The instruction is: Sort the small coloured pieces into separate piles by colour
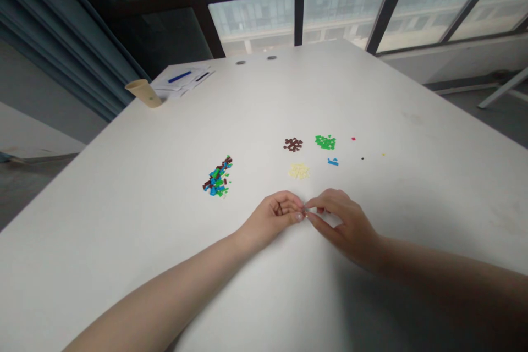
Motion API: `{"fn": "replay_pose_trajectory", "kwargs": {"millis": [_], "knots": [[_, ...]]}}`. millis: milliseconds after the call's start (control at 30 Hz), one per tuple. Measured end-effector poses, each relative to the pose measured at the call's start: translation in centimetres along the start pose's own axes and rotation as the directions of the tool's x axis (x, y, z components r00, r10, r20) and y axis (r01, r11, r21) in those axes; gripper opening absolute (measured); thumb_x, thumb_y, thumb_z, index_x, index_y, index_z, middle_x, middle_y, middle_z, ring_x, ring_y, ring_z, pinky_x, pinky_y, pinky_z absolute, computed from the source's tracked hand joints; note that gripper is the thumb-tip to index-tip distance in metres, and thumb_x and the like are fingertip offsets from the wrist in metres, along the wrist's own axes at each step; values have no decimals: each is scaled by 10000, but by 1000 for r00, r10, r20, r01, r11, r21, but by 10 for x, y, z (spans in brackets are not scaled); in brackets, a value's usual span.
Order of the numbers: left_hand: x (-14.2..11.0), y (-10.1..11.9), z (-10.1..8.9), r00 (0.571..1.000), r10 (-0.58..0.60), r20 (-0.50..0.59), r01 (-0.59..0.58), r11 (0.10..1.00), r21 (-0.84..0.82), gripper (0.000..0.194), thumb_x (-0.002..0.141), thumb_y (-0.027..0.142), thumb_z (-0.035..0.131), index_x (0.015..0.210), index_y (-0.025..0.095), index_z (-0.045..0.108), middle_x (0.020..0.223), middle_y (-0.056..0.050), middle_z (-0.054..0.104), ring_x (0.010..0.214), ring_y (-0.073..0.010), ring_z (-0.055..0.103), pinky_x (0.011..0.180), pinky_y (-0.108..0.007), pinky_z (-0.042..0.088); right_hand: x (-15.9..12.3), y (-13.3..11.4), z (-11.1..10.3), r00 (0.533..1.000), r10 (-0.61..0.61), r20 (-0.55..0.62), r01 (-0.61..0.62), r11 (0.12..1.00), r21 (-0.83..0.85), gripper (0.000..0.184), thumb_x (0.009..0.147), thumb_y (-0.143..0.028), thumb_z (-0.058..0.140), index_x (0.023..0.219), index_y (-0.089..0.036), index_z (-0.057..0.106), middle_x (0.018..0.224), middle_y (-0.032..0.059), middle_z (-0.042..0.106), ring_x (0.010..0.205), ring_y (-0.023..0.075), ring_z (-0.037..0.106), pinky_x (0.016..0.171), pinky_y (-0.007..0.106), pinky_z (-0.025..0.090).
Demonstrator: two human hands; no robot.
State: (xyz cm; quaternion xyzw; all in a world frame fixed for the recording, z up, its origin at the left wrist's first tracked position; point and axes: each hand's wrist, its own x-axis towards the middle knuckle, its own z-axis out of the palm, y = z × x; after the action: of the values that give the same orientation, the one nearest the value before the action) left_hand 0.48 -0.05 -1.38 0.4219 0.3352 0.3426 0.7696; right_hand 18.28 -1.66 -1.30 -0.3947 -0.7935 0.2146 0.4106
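Note:
My left hand (pixel 281 213) and my right hand (pixel 340 220) meet at the fingertips above the white table, thumbs and forefingers pinched together. Something tiny and pale shows between them, mostly covered by the fingers; I cannot tell what it is. Just beyond my hands lie small plastic bricks in groups: pale yellow bricks (pixel 299 171), brown bricks (pixel 293 144), green bricks (pixel 325 142) and a few blue bricks (pixel 333 162). To the left is a mixed pile of brown, blue and green bricks (pixel 218 179).
Single pieces lie to the right: a red piece (pixel 353 138), a black piece (pixel 362 158) and a yellow piece (pixel 383 154). At the far left a beige cup (pixel 144 93) stands beside papers (pixel 192 81) with a blue pen (pixel 180 76). Windows border the white table's (pixel 256 104) far edge.

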Motion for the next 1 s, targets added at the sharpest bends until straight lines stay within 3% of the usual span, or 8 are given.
{"fn": "replay_pose_trajectory", "kwargs": {"millis": [400,600,700,800,900,1000], "knots": [[-1,3,4,998,48,-32,-44,991,128,168,662,258,685,723,134,589,620,20,554,591,-69,475,604,-199,347,2,-1,1,1000,28,-2,-28,1000,-1,15,749,-182,550,745,-195,556,651,-5,549,659,132,502,654,275,380],[2,0,2,991,86,-103,-68,984,167,203,677,301,668,768,134,596,616,22,546,581,-73,462,600,-207,343,8,0,-1,1000,24,-12,-25,996,-80,35,759,-192,550,745,-188,581,646,4,558,658,139,505,647,276,370],[4,-3,-1,991,73,-112,-51,982,182,253,708,351,630,825,132,579,668,2,560,607,-83,478,600,-210,351,27,8,-11,999,54,-4,-54,982,-183,70,758,-207,545,719,-191,601,625,-3,547,637,133,498,634,266,358],[6,-4,-4,999,26,-32,-17,964,265,271,722,381,608,812,127,577,685,-11,568,619,-87,483,613,-214,359,60,26,-23,991,136,-8,-131,942,-309,115,765,-244,525,733,-194,623,622,-5,536,615,127,494,603,251,345],[7,-5,-4,999,-14,44,0,951,309,276,718,388,610,794,124,581,676,-11,564,633,-88,487,630,-213,357,98,51,-28,961,274,29,-218,820,-529,171,782,-311,501,794,-211,639,673,5,572,644,136,508,608,258,321],[7,-5,-4,997,-23,68,0,949,315,288,707,400,616,787,125,583,681,-15,568,635,-89,489,628,-213,351,129,74,-23,942,333,42,-237,748,-620,167,774,-289,503,787,-216,653,761,34,624,717,166,524,666,297,296]]}}
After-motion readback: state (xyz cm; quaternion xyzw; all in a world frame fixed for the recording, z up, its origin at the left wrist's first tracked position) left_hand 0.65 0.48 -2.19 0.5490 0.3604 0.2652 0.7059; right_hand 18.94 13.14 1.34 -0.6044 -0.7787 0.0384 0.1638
